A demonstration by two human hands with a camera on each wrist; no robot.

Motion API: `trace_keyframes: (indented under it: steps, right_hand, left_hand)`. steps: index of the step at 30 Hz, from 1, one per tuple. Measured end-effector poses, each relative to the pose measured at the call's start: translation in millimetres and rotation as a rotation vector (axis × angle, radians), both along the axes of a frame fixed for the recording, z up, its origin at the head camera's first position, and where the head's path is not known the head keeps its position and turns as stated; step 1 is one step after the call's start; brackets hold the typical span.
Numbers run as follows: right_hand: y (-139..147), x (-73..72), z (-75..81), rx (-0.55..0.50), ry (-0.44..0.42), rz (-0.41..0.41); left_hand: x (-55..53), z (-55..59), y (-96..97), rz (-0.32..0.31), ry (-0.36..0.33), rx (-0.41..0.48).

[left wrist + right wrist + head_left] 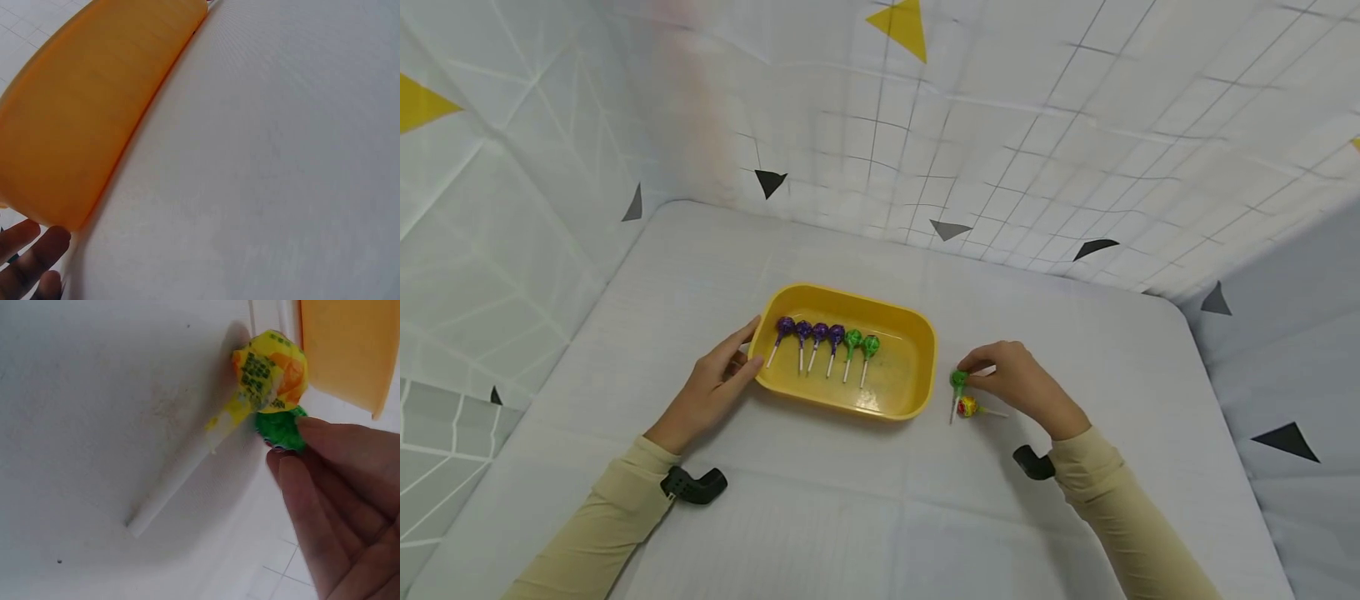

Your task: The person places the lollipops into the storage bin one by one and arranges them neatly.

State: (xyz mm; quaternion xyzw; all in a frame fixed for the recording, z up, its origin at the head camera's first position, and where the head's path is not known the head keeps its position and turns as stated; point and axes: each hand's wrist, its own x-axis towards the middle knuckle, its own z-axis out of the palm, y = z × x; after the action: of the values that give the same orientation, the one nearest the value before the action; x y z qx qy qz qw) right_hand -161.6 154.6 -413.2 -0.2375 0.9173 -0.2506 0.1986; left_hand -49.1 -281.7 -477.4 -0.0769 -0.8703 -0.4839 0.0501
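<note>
My left hand [711, 386] rests at the left end of a yellow tray [835, 408], its fingers touching the outside and the thumb at the rim. In the left wrist view the fingertips [59, 237] meet the tray's end wall. Inside the tray, several purple lollipops [820, 332] lie in a row with two green lollipops [870, 344] to their right. My right hand [1018, 383] pinches the head of another green lollipop [275, 430], right of the tray. Beside it a yellow-and-red lollipop [967, 407] lies on the table, its stick pointing right.
A pale cloth covers the table [820, 517]. White patterned sheets with dark and yellow triangles [904, 29] hang behind and at the sides. The right part of the tray's floor shows bare.
</note>
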Motion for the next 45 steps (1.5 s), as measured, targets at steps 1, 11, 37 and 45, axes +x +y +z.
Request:
trace_keyframes:
  steps: [1, 11, 37, 45]
  right_hand:
    - [-1, 0.3, -0.6, -0.018, 0.0, 0.017]
    - [-5, 2.6, -2.3, -0.035, -0.008, 0.029]
    - [-4, -0.8, -11.8, -0.018, 0.041, 0.033]
    - [-3, 0.4, -10.5, -0.022, 0.051, 0.028]
  left_hand:
    - [0.2, 0.0, 0.0, 0.0, -0.002, 0.002]
    - [-0.5, -0.2, 0.5, -0.003, -0.003, 0.005]
    - [0.5, -0.8, 0.1, -0.003, -0.009, 0.007]
    - [0.7, -2.7, -0.8, -0.002, -0.003, 0.007]
